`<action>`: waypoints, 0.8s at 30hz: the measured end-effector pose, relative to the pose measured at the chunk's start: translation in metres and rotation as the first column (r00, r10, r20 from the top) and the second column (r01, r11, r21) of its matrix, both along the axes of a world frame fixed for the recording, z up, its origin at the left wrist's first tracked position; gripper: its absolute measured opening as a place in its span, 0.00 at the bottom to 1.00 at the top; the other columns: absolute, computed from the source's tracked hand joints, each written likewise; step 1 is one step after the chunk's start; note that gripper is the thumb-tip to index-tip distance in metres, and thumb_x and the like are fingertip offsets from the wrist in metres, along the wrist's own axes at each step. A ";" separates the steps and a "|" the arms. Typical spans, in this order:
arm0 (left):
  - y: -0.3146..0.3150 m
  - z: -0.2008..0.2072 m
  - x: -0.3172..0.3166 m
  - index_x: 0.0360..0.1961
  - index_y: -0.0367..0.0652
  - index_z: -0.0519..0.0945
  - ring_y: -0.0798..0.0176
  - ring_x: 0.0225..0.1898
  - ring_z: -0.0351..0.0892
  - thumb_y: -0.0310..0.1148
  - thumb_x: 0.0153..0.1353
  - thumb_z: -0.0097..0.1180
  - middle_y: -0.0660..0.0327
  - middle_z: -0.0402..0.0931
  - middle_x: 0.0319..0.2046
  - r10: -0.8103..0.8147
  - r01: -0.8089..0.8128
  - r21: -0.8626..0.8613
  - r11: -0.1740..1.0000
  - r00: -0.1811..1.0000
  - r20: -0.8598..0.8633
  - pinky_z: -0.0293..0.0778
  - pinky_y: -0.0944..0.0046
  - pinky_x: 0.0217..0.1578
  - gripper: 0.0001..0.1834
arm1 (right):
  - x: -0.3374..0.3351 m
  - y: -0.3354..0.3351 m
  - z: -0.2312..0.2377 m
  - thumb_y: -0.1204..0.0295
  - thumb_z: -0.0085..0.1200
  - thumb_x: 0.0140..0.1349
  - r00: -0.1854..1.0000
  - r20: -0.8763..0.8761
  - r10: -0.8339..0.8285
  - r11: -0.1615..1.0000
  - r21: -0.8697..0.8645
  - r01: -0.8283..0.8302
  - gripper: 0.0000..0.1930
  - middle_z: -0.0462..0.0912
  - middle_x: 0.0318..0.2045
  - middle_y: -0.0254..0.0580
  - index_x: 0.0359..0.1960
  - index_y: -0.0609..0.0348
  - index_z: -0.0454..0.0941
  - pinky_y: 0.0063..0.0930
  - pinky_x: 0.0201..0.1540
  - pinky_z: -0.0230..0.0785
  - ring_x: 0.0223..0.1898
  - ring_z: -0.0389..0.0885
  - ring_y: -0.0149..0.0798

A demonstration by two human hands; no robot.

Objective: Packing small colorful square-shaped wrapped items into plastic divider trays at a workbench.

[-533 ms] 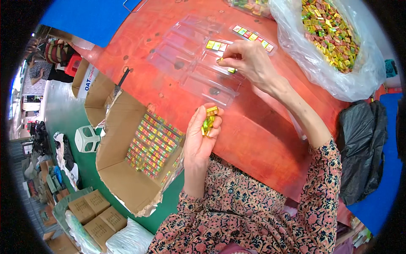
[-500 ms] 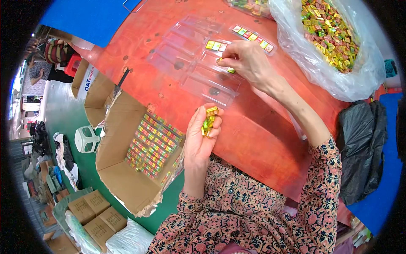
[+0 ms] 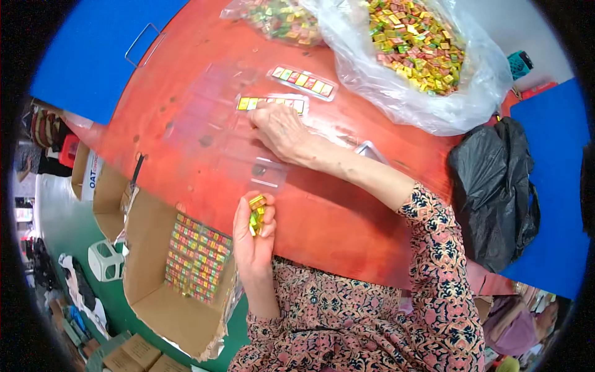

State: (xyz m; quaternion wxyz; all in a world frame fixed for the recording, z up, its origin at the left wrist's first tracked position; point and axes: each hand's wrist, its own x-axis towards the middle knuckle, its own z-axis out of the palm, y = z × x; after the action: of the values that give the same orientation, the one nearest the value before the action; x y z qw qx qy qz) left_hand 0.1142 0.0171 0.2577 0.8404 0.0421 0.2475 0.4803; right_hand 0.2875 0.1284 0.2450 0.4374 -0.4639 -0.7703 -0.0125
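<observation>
My left hand [image 3: 249, 245] is curled around several small candies in shiny yellow and green wrappers [image 3: 256, 218], held above the table's near edge. My right hand [image 3: 282, 131] reaches over a narrow clear plastic tray [image 3: 305, 108] that holds a row of yellow, red and white pieces. Its fingers are pinched together at the tray's near side, and whatever is between them is hidden. Just beyond lies a second clear tray [image 3: 304, 82] with a full row of coloured pieces. Clear, see-through trays [image 3: 214, 118] lie to the left of the hand.
A big plastic bag of wrapped candies [image 3: 421, 49] stands at the far right, beside another clear bag [image 3: 282, 22]. Black plastic [image 3: 496, 192] lies to the right. At the left, an open cardboard box [image 3: 180, 322] holds packed rows of candies [image 3: 197, 257]. A white stool [image 3: 105, 260] stands beyond it.
The view has shifted, so the table's things sit further left. My right hand has moved along the nearer tray toward its left part, where more pieces show. My left hand still holds its candies.
</observation>
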 end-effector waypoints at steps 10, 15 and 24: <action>-0.002 0.008 0.011 0.43 0.37 0.71 0.68 0.25 0.67 0.37 0.64 0.43 0.50 0.71 0.35 0.006 -0.004 0.031 1.000 0.998 -0.060 0.61 0.78 0.15 0.14 | 0.003 -0.003 0.012 0.79 0.49 0.45 0.997 0.040 -0.059 0.997 -0.036 0.061 0.03 0.74 0.25 0.54 0.20 0.68 0.72 0.44 0.27 0.69 0.28 0.76 0.55; -0.002 0.006 0.006 0.45 0.36 0.69 0.68 0.26 0.63 0.37 0.65 0.41 0.51 0.69 0.35 0.006 -0.006 0.005 1.000 1.000 -0.017 0.62 0.78 0.15 0.15 | 0.045 0.000 0.047 0.78 0.49 0.47 0.982 0.127 -0.139 0.946 -0.276 0.169 0.03 0.74 0.27 0.52 0.25 0.63 0.73 0.42 0.34 0.67 0.33 0.75 0.53; 0.001 0.005 0.007 0.45 0.36 0.69 0.66 0.28 0.66 0.37 0.65 0.40 0.51 0.69 0.36 -0.017 0.020 0.031 0.999 0.996 -0.092 0.63 0.77 0.15 0.15 | 0.297 -0.005 0.040 0.67 0.47 0.54 0.560 0.240 -0.793 0.561 -0.071 0.825 0.12 0.75 0.29 0.58 0.27 0.65 0.74 0.47 0.37 0.65 0.35 0.72 0.56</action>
State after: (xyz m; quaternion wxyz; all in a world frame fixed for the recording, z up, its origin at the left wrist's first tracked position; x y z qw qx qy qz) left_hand 0.1214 0.0184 0.2627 0.8318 0.0797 0.2777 0.4740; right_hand 0.5843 0.1230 0.2854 0.2683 -0.7994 -0.5041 -0.1866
